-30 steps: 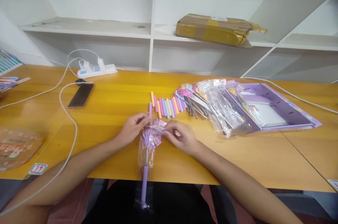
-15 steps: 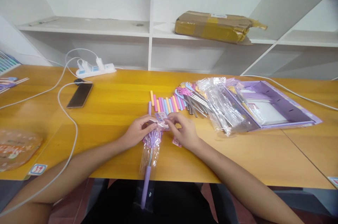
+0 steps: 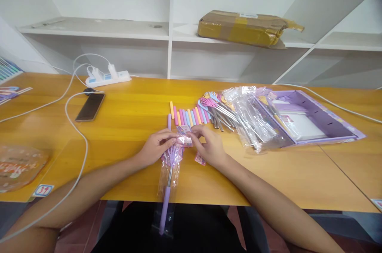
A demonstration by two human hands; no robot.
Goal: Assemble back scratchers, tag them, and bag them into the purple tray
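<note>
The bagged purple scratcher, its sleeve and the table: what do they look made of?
Purple scratcher: matte handle, likely plastic or foam grip; thin shiny stem looks metal; claw head looks moulded plastic. Sleeve: thin clear plastic film, crinkled and glinting. Table: glossy yellow-orange top showing grain and reflections, probably laminate or varnished wood. Both hands, left hand and right hand, pinch the sleeve's printed top.

phone [image 3: 90, 106], power strip [image 3: 108, 78], parcel [image 3: 249, 29]
</note>
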